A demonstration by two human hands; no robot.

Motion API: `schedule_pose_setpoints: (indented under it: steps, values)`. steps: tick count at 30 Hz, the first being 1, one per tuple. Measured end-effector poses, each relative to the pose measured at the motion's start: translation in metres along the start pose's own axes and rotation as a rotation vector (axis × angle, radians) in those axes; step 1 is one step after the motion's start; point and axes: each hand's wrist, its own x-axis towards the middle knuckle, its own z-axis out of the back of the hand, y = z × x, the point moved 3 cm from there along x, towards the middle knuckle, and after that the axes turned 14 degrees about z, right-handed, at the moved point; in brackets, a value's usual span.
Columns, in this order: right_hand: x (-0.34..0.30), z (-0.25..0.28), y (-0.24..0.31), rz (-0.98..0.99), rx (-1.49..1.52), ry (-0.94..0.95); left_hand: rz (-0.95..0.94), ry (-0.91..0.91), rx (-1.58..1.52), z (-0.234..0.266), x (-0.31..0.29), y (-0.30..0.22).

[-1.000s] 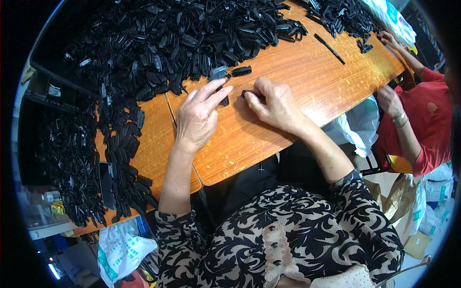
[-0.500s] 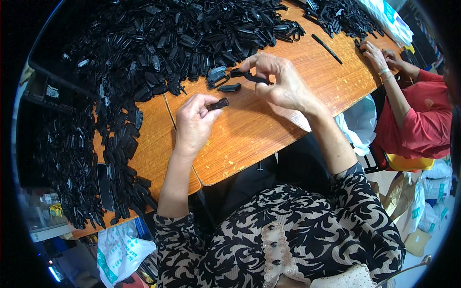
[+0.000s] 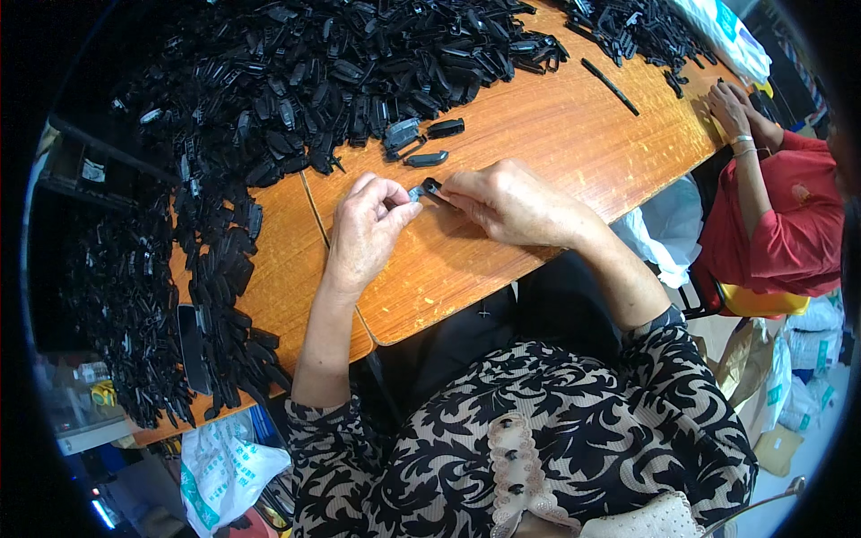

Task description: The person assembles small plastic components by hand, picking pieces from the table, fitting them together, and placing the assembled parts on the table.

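My left hand [image 3: 372, 224] is closed, thumb and forefinger pinching a small shiny plastic piece [image 3: 415, 193]. My right hand [image 3: 525, 204] is closed around one end of a black curved plastic part [image 3: 432, 188]. The two pieces meet just above the wooden table, and the fingers hide where they join. Beyond the hands lie a black oblong plastic part [image 3: 426, 159], another black part [image 3: 446, 128] and a greyish-black plastic casing [image 3: 402, 137].
A large heap of black plastic parts [image 3: 332, 81] covers the far side of the wooden table [image 3: 538, 134]. More parts run down the left, beside a phone-like dark slab [image 3: 192, 350]. A black pen-like stick [image 3: 610, 87] lies right. A co-worker's hands [image 3: 731, 112] are at the far right.
My right hand has come down and left, bringing the black curved part against the piece in my left hand. My left hand has barely moved. The co-worker's hands have shifted right.
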Motion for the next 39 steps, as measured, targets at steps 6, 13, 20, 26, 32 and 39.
schedule_pose_setpoints:
  steps: [6, 13, 20, 26, 32, 39]
  values:
    - [0.004, 0.011, 0.001, 0.276, -0.283, -0.199, 0.075, 0.041, -0.07, 0.0, 0.0, 0.006]
    - [0.003, -0.027, -0.008, 0.38, -0.242, -0.152, -0.07, 0.015, -0.09, 0.005, 0.005, 0.011]
    - [0.005, -0.042, -0.02, -0.248, 0.943, -0.266, 0.139, 0.172, -0.31, -0.004, -0.003, 0.002]
    - [0.009, -0.042, -0.022, -0.283, 1.027, -0.245, 0.084, 0.148, -0.276, -0.003, -0.004, -0.001]
    - [0.013, -0.039, -0.021, -0.287, 1.063, -0.234, -0.056, 0.075, -0.121, -0.003, -0.008, -0.007]
    - [0.017, -0.028, -0.016, -0.263, 0.832, -0.12, -0.347, -0.044, 0.126, -0.004, -0.013, -0.012]
